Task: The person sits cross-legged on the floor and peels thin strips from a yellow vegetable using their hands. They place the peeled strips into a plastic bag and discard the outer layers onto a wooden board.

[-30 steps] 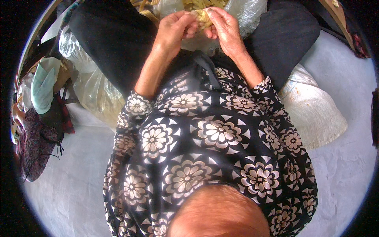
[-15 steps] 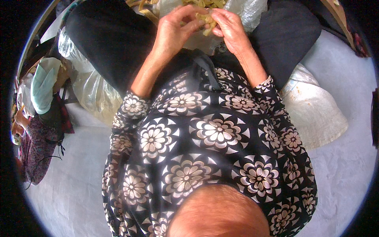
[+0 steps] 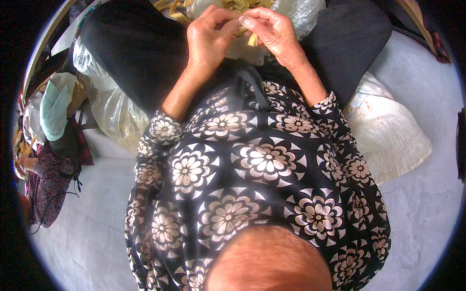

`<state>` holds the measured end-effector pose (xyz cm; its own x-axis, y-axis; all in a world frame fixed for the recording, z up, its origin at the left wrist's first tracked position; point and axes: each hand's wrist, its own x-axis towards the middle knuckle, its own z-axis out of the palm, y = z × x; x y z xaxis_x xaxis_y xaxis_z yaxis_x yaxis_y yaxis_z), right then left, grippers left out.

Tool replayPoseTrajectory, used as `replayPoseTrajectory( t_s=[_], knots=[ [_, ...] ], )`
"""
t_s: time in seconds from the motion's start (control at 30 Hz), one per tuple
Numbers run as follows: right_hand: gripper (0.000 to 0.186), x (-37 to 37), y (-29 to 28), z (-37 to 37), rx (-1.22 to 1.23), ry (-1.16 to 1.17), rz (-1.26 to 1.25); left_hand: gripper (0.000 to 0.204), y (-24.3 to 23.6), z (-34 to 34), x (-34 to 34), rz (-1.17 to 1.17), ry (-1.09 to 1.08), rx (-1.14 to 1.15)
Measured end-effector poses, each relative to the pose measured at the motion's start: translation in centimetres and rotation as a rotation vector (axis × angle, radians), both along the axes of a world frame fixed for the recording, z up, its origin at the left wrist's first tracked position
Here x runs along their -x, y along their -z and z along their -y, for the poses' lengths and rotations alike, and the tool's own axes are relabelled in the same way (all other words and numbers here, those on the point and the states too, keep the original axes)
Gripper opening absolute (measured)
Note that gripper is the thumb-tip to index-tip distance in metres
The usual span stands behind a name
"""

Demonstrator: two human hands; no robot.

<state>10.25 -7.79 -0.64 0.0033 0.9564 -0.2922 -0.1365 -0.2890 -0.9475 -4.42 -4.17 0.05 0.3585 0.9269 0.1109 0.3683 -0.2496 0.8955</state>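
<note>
A small, pale yellow, flexible strip (image 3: 253,40) is held in front of the lap, near the upper edge of the view, its lower end hanging just beneath the fingers of the right hand (image 3: 273,31). It is clamped by the grip of the right hand, thumb and fingers being brought together over it. The left hand (image 3: 209,36) is bent inward so that its fingertips are met by the right thumb; because those fingertips are partly covered, it cannot be told whether its grip is closed on the strip or only laid against it.

Beyond the hands, a loose heap of yellow strips (image 3: 250,4) is partly seen, bordered on the right by a crinkled, clear plastic sheet (image 3: 305,18). The hands are framed by bent legs in plain black trousers (image 3: 121,53), and a black long-sleeved top printed with large cream flowers (image 3: 267,160) is worn.

Beside the left leg, a crumpled, see-through plastic bag (image 3: 114,106) is spread. Farther left, a pale green, rounded, flat piece (image 3: 55,104) is seen above a dark purple speckled fabric item (image 3: 51,179); what kind of item it is cannot be told. By the right leg, an off-white, stained woven cloth (image 3: 388,133) is laid on the smooth grey floor (image 3: 102,218).
</note>
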Motion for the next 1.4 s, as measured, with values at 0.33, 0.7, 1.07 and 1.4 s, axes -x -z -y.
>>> replayPoseTrajectory(
  t_s=[0.33,0.7,1.07,1.4],
  knots=[
    [0.018,0.0,0.2,0.1,-0.090,-0.046,0.171,0.012,2.3,0.7,-0.3,0.166,-0.117,0.354],
    [0.023,-0.4,0.5,0.7,-0.020,-0.095,0.162,0.020,1.3,-0.1,0.6,0.013,0.220,0.359],
    [0.028,-0.3,0.7,0.5,-0.166,-0.116,0.227,0.017,-0.6,0.8,0.8,0.002,0.337,0.041],
    [0.027,0.1,-3.6,0.4,-0.105,-0.150,0.148,0.022,-0.9,1.9,1.1,0.414,0.055,0.681]
  ],
)
